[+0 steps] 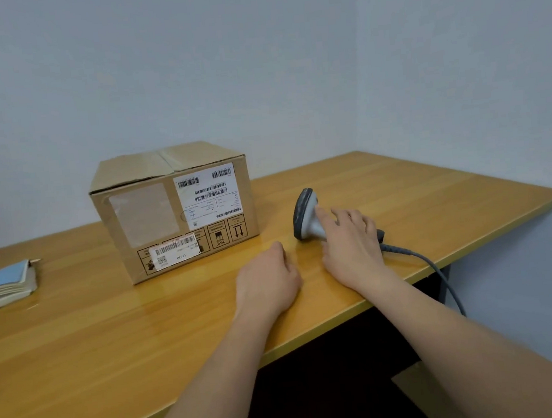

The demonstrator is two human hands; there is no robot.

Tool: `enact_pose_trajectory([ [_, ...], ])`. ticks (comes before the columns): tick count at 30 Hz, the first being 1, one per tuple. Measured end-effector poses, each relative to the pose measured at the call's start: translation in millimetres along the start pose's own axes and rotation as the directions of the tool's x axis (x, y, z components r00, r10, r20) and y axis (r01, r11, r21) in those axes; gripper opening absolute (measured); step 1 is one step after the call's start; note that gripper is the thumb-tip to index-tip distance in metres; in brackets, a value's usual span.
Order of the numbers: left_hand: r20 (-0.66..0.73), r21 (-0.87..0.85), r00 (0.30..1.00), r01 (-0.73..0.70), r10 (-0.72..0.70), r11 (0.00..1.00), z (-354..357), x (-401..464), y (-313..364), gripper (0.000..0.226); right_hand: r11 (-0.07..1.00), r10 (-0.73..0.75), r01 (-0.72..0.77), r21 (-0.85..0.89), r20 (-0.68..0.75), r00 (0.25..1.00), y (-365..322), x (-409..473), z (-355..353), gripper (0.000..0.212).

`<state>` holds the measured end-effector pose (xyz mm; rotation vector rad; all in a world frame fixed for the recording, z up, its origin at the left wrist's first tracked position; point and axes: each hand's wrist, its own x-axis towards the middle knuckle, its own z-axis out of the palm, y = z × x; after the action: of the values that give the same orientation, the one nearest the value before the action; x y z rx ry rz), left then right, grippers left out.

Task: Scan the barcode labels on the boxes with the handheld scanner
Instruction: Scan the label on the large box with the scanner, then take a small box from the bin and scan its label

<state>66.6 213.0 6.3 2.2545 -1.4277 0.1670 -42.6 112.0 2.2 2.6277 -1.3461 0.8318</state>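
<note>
- While both bare forearms reach in from the lower edge of the view, a wooden table point(434, 190) fills most of the scene, set against pale grey-blue walls that meet in a corner at the right.
- A closed cardboard box point(173, 212) stands on the table, left of centre, with tape along its top seam.
- On the box face turned toward the viewer, a large white label point(208, 193) carries several barcodes; a smaller white barcode label point(176, 250) sits near the bottom edge, over printed handling symbols.
- A grey handheld scanner point(306, 215) lies on the table to the right of the box and apart from it, its dark rounded head pointing toward the box.
- A grey cable point(439, 274) runs from the scanner handle over the near table edge and hangs down.
- The right hand point(348, 239) rests over the scanner handle, fingers spread and extended along it, fingertips touching the pale body; they are not wrapped around it.
- The left hand point(270, 273) lies on the table between box and scanner, fingers loosely curled downward, holding nothing.
- A stack of notebooks point(2, 285) with a blue cover lies at the far left edge of the table.
</note>
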Motion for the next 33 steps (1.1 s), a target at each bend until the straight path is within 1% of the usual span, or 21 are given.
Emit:
enact_pose_trajectory([
  [3,0.003,-0.016,1.000,0.021,-0.021,1.000,-1.2,-2.7,-1.3,0.021,1.000,-0.019,0.019,0.004,-0.045,0.999,-4.4,-10.6,-4.6,0.068],
  [6,0.008,-0.062,1.000,0.017,-0.016,0.998,-5.9,-8.3,0.5,0.020,0.999,-0.019,0.021,0.035,-0.057,0.998,-5.5,-29.2,-13.8,0.066],
  [9,0.054,-0.189,0.998,0.041,-0.031,0.981,-11.1,-19.2,4.6,0.016,0.998,-0.023,0.027,0.058,-0.058,0.998,0.0,-53.1,-24.4,0.064],
  [11,0.056,-0.331,0.995,0.094,-0.079,0.939,-13.0,-27.7,8.3,0.015,0.999,-0.027,0.030,0.043,-0.077,0.997,6.6,-69.3,-29.7,0.063],
  [13,0.028,-0.471,0.991,0.130,-0.133,0.872,-13.4,-36.3,15.4,0.017,0.999,-0.009,0.013,0.047,-0.083,0.996,13.0,-82.5,-33.7,0.061],
  [16,0.019,-0.610,0.980,0.170,-0.201,0.774,-14.3,-51.6,34.6,0.020,0.998,0.005,0.000,0.070,-0.070,0.998,20.2,-98.5,-43.1,0.062],
  [18,0.037,-0.683,0.976,0.181,-0.214,0.707,-14.3,-60.1,47.5,0.021,0.997,-0.004,0.010,0.079,-0.069,0.998,24.0,-105.4,-50.5,0.065],
  [21,0.061,-0.732,0.983,0.163,-0.175,0.662,-15.5,-71.4,71.5,0.022,0.996,-0.001,0.010,0.092,-0.098,0.995,34.8,-116.5,-66.1,0.066],
  [24,0.057,-0.763,0.996,0.092,-0.075,0.640,-14.3,-81.1,99.5,0.021,0.995,0.029,-0.017,0.100,-0.126,0.992,52.5,-127.3,-80.5,0.066],
  [28,0.042,-0.759,0.998,0.000,0.048,0.651,-6.3,-93.2,137.5,0.023,0.994,0.091,-0.083,0.069,-0.128,0.988,85.8,-143.4,-93.5,0.064],
  [33,0.055,-0.757,0.987,-0.058,0.152,0.651,6.5,-106.9,182.1,0.020,0.987,0.159,-0.156,0.028,-0.120,0.980,128.0,-167.3,-103.5,0.063],
])
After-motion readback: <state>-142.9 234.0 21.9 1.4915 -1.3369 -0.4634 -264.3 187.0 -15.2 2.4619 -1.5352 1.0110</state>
